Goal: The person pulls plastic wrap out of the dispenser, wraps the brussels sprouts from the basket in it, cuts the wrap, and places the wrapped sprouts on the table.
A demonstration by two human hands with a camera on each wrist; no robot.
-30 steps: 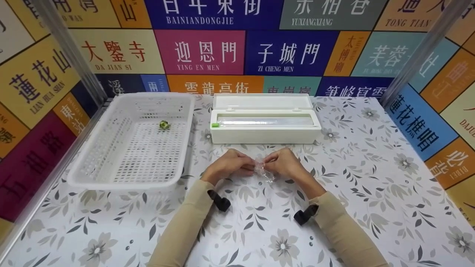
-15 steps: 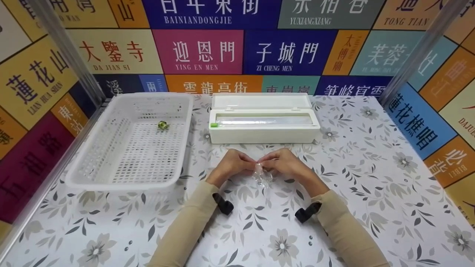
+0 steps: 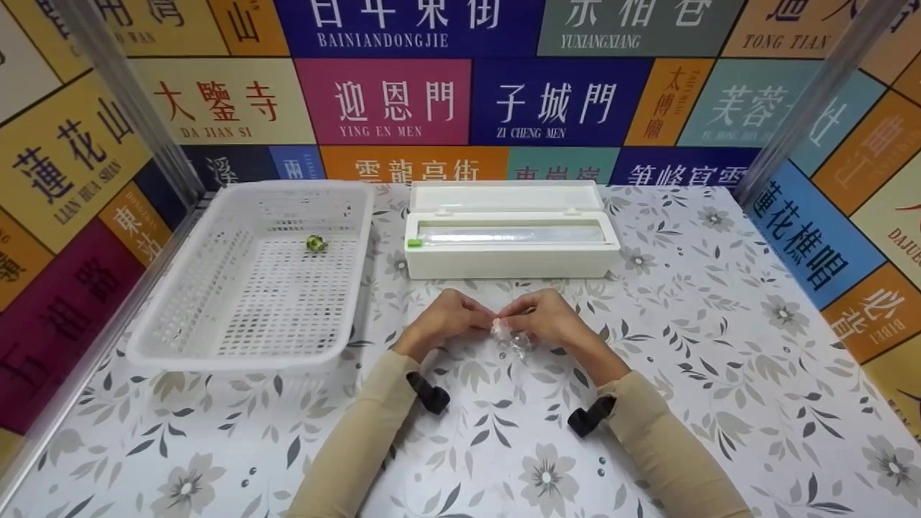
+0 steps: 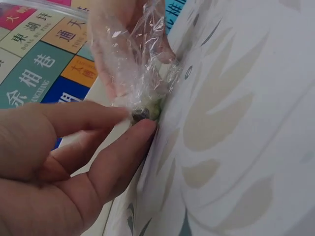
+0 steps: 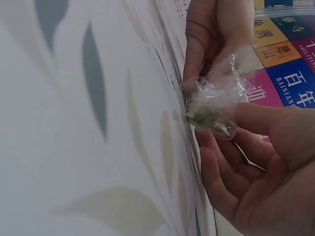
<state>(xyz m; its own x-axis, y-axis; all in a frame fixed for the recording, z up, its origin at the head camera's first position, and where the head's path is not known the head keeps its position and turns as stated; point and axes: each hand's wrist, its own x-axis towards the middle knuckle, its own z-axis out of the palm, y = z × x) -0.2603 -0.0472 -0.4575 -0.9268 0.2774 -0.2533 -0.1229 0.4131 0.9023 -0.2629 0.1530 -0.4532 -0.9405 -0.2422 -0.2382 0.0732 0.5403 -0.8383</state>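
In the head view my left hand [image 3: 447, 316] and right hand [image 3: 550, 316] meet fingertip to fingertip just above the table. Between them is a crumpled piece of cling film [image 3: 516, 344]. Seen from the left wrist, the film wraps a small green and dark-brown lump [image 4: 153, 109], its exact kind obscured by the plastic. My left thumb and index finger pinch this wrapped lump. The right wrist view shows the film bunched around the green lump [image 5: 203, 118], with my right fingers gripping its edge and the loose film sticking out beyond.
A white cling film dispenser [image 3: 514, 264] stands behind the hands, lid raised, a film roll [image 3: 504, 235] inside and a green slider at its left end. To the left sits a white perforated basket [image 3: 352, 295] holding one small green piece [image 3: 315, 244]. Patterned panels enclose the back and sides.
My fingers have shifted slightly around the film, which is bunched tighter and hangs lower right than half a second ago. Basket and dispenser stay in place.
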